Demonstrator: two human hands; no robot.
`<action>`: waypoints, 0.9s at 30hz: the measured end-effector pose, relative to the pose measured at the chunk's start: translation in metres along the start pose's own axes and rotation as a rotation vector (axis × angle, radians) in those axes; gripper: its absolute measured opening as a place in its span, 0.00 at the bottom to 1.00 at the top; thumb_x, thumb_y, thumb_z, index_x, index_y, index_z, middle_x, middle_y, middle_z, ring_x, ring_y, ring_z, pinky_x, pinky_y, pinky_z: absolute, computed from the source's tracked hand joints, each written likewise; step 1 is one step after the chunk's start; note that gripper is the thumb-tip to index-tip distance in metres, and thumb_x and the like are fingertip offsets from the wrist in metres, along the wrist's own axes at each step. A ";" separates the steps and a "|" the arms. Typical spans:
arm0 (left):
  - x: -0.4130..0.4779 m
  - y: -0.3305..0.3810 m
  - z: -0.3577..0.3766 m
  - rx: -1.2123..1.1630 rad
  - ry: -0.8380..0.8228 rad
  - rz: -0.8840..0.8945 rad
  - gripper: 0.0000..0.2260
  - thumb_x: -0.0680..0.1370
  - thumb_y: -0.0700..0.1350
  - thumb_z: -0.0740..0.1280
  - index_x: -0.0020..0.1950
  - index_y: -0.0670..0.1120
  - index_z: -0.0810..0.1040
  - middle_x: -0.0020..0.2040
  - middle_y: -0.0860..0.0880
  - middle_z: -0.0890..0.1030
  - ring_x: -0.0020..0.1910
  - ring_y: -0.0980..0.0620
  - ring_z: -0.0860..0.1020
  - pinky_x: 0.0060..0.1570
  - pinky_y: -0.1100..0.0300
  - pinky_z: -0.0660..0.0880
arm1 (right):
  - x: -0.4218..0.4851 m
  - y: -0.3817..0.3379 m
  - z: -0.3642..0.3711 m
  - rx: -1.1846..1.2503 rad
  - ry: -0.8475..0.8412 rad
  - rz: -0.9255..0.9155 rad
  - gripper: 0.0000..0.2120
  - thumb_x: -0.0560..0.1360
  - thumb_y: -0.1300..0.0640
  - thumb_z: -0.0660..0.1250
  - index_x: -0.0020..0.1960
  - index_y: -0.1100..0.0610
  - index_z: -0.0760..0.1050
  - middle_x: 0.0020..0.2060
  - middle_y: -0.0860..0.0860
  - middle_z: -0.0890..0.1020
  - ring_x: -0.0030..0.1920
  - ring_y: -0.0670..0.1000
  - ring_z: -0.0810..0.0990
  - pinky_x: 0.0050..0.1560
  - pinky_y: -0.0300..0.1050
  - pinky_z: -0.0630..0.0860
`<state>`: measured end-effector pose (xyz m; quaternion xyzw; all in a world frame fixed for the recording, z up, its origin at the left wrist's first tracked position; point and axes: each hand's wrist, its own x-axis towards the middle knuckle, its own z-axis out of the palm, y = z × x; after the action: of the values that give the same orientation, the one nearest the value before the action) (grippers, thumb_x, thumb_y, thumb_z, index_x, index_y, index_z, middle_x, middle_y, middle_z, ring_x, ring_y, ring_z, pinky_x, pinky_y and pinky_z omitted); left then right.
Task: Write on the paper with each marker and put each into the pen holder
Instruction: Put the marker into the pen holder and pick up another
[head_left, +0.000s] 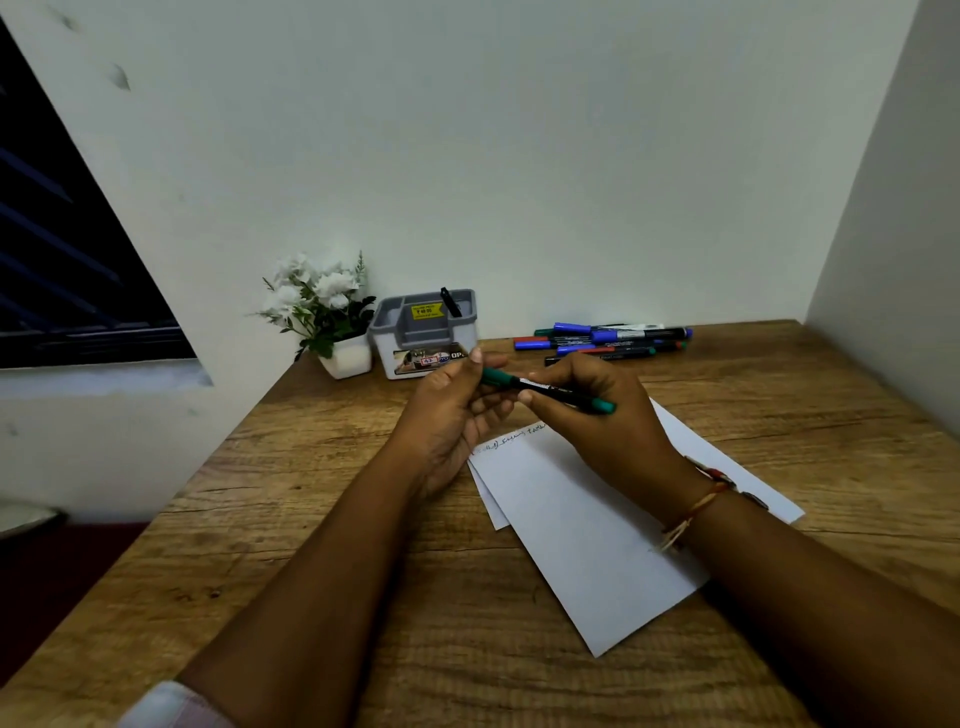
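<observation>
White paper (587, 519) lies on the wooden table (311, 545) under my wrists, handwriting at its far edge. Above it my left hand (457, 410) pinches the cap end of a green marker (545, 389); my right hand (587, 415) grips its barrel. Beyond lie heaped markers (608, 340). One black marker (451, 301) stands in the grey pen holder (383, 348).

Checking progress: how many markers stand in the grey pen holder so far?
1: a black marker leaning in the right rear compartment of the grey plastic pen holder; shorter ones could be hidden inside.
</observation>
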<state>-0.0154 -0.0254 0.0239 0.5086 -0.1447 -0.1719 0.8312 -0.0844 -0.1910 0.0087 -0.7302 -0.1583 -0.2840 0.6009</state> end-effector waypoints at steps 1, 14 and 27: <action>0.000 0.001 0.000 -0.006 -0.004 -0.002 0.14 0.79 0.48 0.66 0.56 0.40 0.81 0.48 0.39 0.84 0.43 0.49 0.84 0.42 0.60 0.81 | 0.001 0.000 -0.001 0.013 -0.005 0.017 0.08 0.74 0.65 0.76 0.51 0.56 0.84 0.44 0.41 0.86 0.47 0.41 0.84 0.48 0.33 0.77; 0.011 0.044 -0.063 0.471 0.854 0.677 0.12 0.78 0.45 0.70 0.52 0.50 0.67 0.42 0.42 0.83 0.41 0.49 0.84 0.43 0.57 0.81 | 0.004 -0.001 -0.020 -0.559 -0.019 0.140 0.18 0.76 0.47 0.73 0.64 0.50 0.77 0.46 0.43 0.84 0.45 0.41 0.82 0.43 0.31 0.74; 0.034 0.037 -0.063 0.791 0.878 0.764 0.07 0.78 0.45 0.70 0.53 0.46 0.76 0.45 0.51 0.81 0.43 0.55 0.79 0.36 0.81 0.66 | 0.004 -0.001 -0.019 -0.725 -0.167 0.087 0.17 0.77 0.42 0.70 0.61 0.49 0.78 0.48 0.44 0.84 0.48 0.46 0.82 0.50 0.52 0.81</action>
<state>0.0468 0.0259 0.0312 0.7087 -0.0160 0.4191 0.5674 -0.0865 -0.2092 0.0140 -0.9222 -0.0647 -0.2352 0.3001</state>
